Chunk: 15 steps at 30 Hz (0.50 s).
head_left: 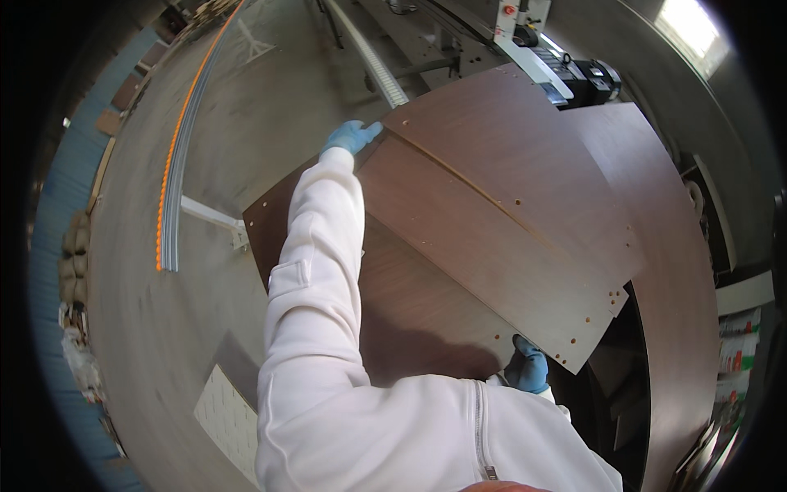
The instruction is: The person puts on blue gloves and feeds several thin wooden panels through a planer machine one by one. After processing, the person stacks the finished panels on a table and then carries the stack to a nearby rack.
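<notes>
My left hand [350,136], in a light blue glove, is at the far left edge of a stack of brown wood-look panels. Its fingers reach over the edge near the corner of the top panel [504,154], which has drilled holes and a groove. My right hand [527,364], in a darker blue glove, grips the near edge of a lower brown panel [424,307], thumb on top and fingers hidden below. Between these lies another drilled panel [553,301], overlapping the lower one. Whether my left fingers close on a panel cannot be told.
A roller conveyor [369,55] and a machine with a black motor [593,80] stand beyond the panels. At the left runs a rail with orange rollers [169,178]. A long curved-looking brown surface [676,295] lies right, a pale board [227,424] lower left.
</notes>
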{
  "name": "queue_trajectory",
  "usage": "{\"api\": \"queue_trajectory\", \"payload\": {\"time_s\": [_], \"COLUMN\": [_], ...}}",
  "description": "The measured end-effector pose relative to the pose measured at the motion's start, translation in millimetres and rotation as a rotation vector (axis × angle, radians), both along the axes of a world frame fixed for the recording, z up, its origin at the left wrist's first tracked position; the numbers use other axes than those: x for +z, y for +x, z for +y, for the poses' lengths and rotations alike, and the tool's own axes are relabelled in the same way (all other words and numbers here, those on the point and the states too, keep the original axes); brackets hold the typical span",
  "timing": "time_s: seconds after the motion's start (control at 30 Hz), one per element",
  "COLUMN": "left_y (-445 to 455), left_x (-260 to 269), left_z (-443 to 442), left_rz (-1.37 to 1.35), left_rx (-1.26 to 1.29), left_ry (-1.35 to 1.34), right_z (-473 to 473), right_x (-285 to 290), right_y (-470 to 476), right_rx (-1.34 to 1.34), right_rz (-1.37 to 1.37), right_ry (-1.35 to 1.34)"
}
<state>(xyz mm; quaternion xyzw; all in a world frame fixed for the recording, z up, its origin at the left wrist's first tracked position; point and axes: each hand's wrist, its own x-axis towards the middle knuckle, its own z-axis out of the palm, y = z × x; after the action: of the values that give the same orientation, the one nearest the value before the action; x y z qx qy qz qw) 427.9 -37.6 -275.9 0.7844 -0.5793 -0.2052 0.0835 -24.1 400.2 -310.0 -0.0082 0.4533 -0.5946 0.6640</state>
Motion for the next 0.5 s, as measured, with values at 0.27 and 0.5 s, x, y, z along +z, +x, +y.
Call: {"api": "queue_trajectory", "payload": {"time_s": [0.27,0.5], "left_y": [177,375], "left_x": [19,42], "left_z": [91,103], "left_rz": [-0.031,-0.105], "left_rx": [0.239,0.332], "left_ry": [-0.018,-0.091], "right_z": [-56,-118], "right_x": [-20,-16], "right_y": [42,199], "right_rx": [0.371,0.683], "right_rz": [-0.214,-0.195], "right_ry": [0.17,-0.014]}}
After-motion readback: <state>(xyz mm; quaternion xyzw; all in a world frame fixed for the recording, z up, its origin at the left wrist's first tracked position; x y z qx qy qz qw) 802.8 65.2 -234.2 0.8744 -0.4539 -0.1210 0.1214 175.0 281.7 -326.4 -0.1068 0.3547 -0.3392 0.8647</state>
